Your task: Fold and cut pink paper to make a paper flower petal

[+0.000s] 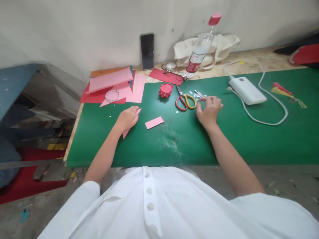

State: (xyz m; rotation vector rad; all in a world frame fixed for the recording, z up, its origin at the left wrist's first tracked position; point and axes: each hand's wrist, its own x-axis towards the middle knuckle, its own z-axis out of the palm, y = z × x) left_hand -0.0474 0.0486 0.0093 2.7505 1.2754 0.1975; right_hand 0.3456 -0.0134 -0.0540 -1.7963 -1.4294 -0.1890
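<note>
My left hand is closed on a pink paper piece, whose ends stick out above and below the fingers. A small pink paper rectangle lies flat on the green tabletop between my hands. My right hand is over the table with thumb and forefinger apart, and I see nothing held in it. Just left of it lie scissors with one red and one yellow handle. A slim metallic tool and several tiny white bits are by its fingertips. A red spiky paper ball sits left of the scissors.
Pink and red paper sheets are stacked at the back left, with a tape roll on them. A phone leans on the wall. Eyeglasses, a water bottle and a cloth bag stand behind. A corded white power bank lies right.
</note>
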